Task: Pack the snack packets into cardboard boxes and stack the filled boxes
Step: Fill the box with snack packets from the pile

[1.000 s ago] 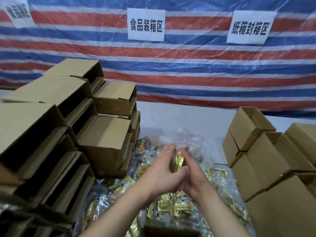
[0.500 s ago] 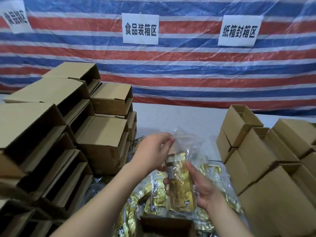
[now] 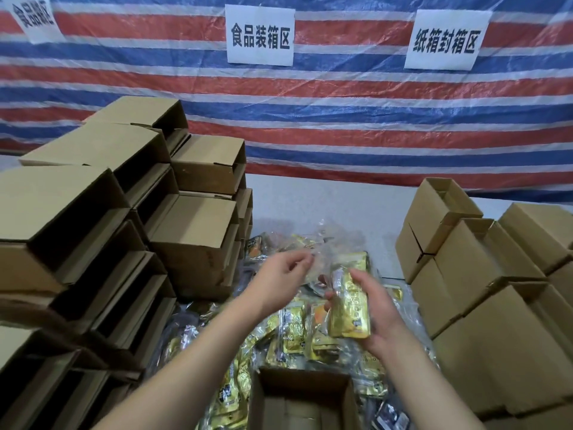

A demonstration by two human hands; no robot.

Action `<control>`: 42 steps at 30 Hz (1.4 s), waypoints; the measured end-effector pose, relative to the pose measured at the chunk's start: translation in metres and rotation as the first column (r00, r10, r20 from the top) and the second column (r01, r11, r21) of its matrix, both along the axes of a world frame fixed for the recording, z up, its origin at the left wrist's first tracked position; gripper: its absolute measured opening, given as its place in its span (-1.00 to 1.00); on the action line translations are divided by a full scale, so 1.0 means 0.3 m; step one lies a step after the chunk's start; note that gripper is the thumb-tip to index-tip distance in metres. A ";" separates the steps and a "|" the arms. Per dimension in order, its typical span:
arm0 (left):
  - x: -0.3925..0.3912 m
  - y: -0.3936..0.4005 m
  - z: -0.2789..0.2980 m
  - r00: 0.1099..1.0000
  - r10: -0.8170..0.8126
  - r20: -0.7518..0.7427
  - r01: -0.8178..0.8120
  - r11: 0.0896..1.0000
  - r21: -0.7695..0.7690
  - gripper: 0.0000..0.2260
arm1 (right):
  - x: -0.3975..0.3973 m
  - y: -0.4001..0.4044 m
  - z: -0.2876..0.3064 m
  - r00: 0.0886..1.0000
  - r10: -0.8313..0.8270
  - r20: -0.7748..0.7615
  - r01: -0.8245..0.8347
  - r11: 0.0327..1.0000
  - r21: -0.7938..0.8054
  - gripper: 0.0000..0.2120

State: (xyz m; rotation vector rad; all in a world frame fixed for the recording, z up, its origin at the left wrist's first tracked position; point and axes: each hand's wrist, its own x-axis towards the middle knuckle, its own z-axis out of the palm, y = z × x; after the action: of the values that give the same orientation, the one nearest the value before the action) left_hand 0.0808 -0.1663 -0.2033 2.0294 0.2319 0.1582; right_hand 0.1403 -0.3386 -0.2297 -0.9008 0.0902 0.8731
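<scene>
My right hand (image 3: 376, 308) holds a stack of gold snack packets (image 3: 350, 308) above the heap of packets (image 3: 291, 333) on the table. My left hand (image 3: 283, 276) is raised beside it and pinches a clear plastic wrapper (image 3: 322, 243) between thumb and fingers. An open cardboard box (image 3: 305, 398) stands at the near edge below both hands, its inside showing bare cardboard.
Stacks of empty boxes (image 3: 102, 231) lying on their sides fill the left. More cardboard boxes (image 3: 483, 274) are stacked on the right. A striped tarp (image 3: 341, 103) with paper signs hangs behind the white table (image 3: 328, 200).
My hands have come apart. The left one pulled the clear wrapper up and left off the gold packets, which stay in my right hand. The open box has come further into view.
</scene>
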 end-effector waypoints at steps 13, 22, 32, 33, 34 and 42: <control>-0.164 0.068 -0.281 0.968 -0.102 -0.229 0.149 0.970 0.195 -0.60 | -0.012 -0.051 -0.038 0.645 0.502 0.576 -0.053 0.781 -0.622 -0.43; -0.289 0.108 -0.566 0.816 -0.167 -0.553 0.149 0.986 -0.077 -0.57 | -0.181 0.033 -0.208 -0.145 0.985 0.097 -0.064 0.088 -0.994 -0.53; -0.284 0.042 -0.616 0.878 -0.057 -0.475 0.006 0.994 -0.109 -0.62 | -0.233 0.097 -0.525 -0.260 0.916 -0.305 0.047 -0.303 -0.952 -0.50; -0.284 0.038 -0.618 0.877 -0.056 -0.477 0.002 0.994 -0.112 -0.64 | -0.233 0.090 -0.542 -0.239 0.920 -0.311 0.029 -0.314 -0.949 -0.45; -0.283 0.036 -0.620 0.878 -0.050 -0.476 -0.001 0.994 -0.106 -0.64 | -0.231 0.083 -0.550 -0.191 0.937 -0.291 -0.019 -0.300 -0.954 -0.40; -0.276 0.038 -0.635 0.883 -0.050 -0.466 0.015 0.997 -0.077 -0.60 | -0.164 0.003 -0.444 -0.017 0.992 -0.129 -0.130 -0.130 -0.983 -0.67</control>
State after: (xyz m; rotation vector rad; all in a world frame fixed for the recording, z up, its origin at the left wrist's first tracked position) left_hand -0.0020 -0.1549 -0.3939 1.9722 0.4982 -0.3660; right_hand 0.0910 -0.3378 -0.3630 -2.5808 -1.1660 1.4495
